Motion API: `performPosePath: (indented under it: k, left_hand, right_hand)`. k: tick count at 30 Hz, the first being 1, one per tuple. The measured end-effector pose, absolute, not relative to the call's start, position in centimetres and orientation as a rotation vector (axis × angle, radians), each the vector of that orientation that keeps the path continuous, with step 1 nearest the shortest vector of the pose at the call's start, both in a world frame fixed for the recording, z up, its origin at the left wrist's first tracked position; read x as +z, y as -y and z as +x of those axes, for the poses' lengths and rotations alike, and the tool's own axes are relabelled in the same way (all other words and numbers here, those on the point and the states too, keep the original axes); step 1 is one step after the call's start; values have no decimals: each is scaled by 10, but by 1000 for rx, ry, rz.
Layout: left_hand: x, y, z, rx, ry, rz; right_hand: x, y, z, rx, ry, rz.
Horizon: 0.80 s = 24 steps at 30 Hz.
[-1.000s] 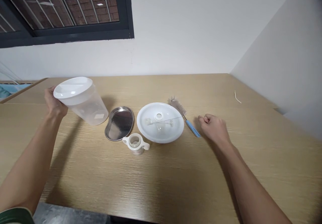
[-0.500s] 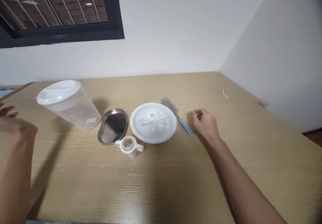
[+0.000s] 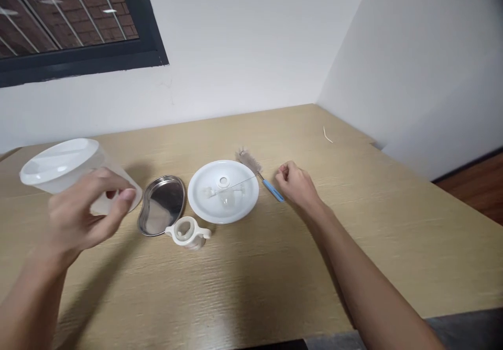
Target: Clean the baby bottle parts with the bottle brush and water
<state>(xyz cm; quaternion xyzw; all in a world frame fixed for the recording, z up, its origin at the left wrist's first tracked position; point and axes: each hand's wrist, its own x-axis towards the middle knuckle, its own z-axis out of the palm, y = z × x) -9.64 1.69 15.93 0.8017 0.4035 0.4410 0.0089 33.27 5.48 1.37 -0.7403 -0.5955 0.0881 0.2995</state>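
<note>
My left hand (image 3: 88,211) hovers in front of a translucent lidded plastic pitcher (image 3: 74,166), its fingers curled towards the thumb and nothing visible in them. Loosely closed, my right hand (image 3: 295,182) rests on the table just right of a bottle brush's blue handle (image 3: 273,190); no object shows in it. A white round dish (image 3: 223,216) with a central hole lies left of the brush. Across the dish runs a thin wire (image 3: 238,185) beside a small clear piece (image 3: 227,199). Nearer me stands a small white cup-like part (image 3: 190,233) with side lugs.
A steel kidney tray (image 3: 161,208) sits between the pitcher and the dish. Far right on the wooden table (image 3: 251,287) lies a thin, bent white strip (image 3: 327,135). Walls bound the back and right, with a barred window (image 3: 70,14) at upper left.
My left hand has come in from the left edge to the front of the pitcher, its fingers now curled. The view has shifted right; my right hand stays by the brush.
</note>
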Motion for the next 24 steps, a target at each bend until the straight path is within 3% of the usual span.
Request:
performPosePath:
  k: [4, 8, 14, 24]
  left_hand:
    - [172, -28, -57, 1282, -1056, 2828]
    - [178, -46, -27, 1220, -1220, 2745]
    - [152, -92, 4, 364, -1127, 2604]
    - [90, -116, 26, -167, -753, 2723]
  right_hand:
    - [16, -54, 333, 238, 1611, -1969]
    - [17, -54, 334, 253, 1644, -1976]
    - [19, -52, 332, 259, 1687, -1995]
    - [32, -45, 331, 321, 1812, -2016]
